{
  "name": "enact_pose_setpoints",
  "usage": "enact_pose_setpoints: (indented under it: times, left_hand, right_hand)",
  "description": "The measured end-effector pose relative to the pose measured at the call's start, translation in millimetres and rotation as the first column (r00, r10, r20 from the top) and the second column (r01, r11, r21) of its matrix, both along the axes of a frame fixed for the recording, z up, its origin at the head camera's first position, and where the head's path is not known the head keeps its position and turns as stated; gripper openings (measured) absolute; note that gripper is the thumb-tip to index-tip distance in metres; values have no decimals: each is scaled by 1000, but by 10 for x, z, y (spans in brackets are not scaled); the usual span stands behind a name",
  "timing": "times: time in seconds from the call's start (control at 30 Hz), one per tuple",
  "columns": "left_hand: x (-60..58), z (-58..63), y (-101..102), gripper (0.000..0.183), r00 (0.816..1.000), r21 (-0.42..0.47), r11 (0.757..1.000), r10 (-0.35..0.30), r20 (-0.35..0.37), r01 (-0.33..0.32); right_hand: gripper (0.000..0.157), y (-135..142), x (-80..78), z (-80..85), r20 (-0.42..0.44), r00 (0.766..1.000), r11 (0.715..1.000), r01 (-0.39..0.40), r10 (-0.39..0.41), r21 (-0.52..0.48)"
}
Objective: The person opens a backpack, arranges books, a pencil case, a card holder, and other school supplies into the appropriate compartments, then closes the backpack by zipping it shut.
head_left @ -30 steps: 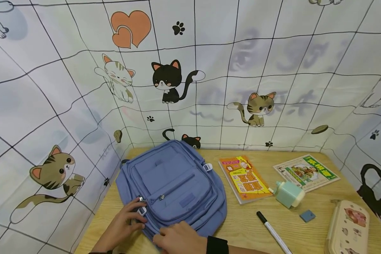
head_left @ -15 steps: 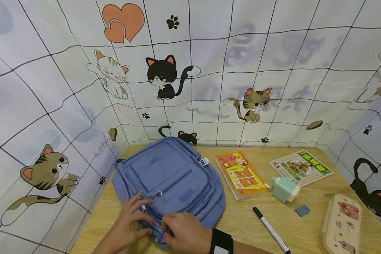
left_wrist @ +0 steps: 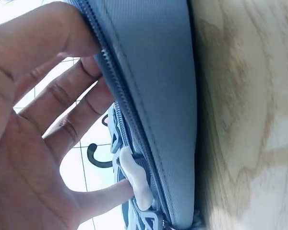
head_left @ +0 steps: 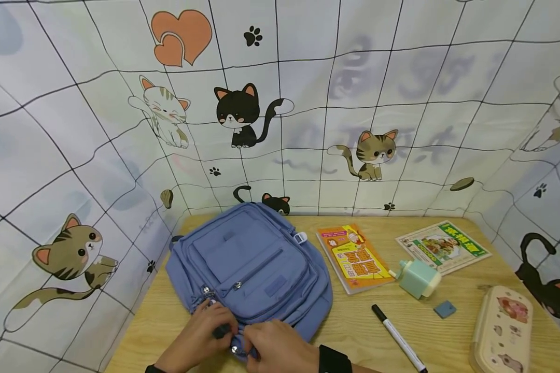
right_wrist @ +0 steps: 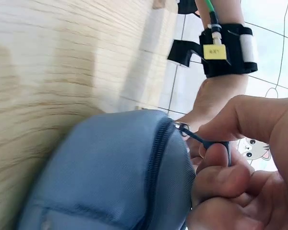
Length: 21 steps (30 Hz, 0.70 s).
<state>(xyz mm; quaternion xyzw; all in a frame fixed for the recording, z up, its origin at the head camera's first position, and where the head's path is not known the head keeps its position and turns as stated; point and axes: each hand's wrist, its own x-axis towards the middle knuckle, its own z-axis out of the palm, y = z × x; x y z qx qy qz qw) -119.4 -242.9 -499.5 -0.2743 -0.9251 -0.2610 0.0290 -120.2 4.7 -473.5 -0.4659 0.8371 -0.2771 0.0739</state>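
A blue backpack (head_left: 252, 264) lies on the wooden table, its front facing up. At its lower left edge my left hand (head_left: 203, 329) pinches the fabric beside a zipper (left_wrist: 122, 91), its thumb on the near side. The little finger touches a white plastic piece (left_wrist: 137, 179) on the bag. My right hand (head_left: 280, 344), just to the right, holds the zipper's dark blue pull cord (right_wrist: 194, 136) between thumb and curled fingers. The metal slider (right_wrist: 182, 127) sits at the bag's corner. The fingertips of both hands are partly hidden in the head view.
Right of the bag lie an orange book (head_left: 354, 259), a green-and-cream booklet (head_left: 443, 246), a mint pencil sharpener (head_left: 418, 278), a blue eraser (head_left: 445, 309), a black-capped marker (head_left: 399, 336) and a cream pencil case (head_left: 504, 329). A cat-print curtain (head_left: 308, 129) stands behind the table.
My left hand has gone from spread fingers near the side buckle to gripping the bag's edge lower down. My right hand has shifted slightly right and down with the zipper pull.
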Motion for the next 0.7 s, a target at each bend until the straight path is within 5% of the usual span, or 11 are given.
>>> enact_pose_setpoints:
  times: [0.1, 0.4, 0.53, 0.7]
  left_hand:
    - [3, -14, -26, 38, 1000, 38, 999, -2, 27, 1]
    - [71, 47, -154, 48, 996, 129, 991, 47, -78, -37]
    - [123, 112, 16, 39, 990, 92, 996, 27, -141, -14]
    - [106, 148, 382, 14, 979, 11, 994, -101, -176, 105]
  right_hand:
    - [20, 120, 42, -24, -13, 1000, 1000, -5, 4, -27]
    - [25, 493, -40, 15, 0, 989, 986, 148, -148, -74]
    - [18, 483, -27, -32, 50, 992, 993, 118, -117, -20]
    - [10, 426, 25, -110, -56, 986, 985, 162, -159, 62]
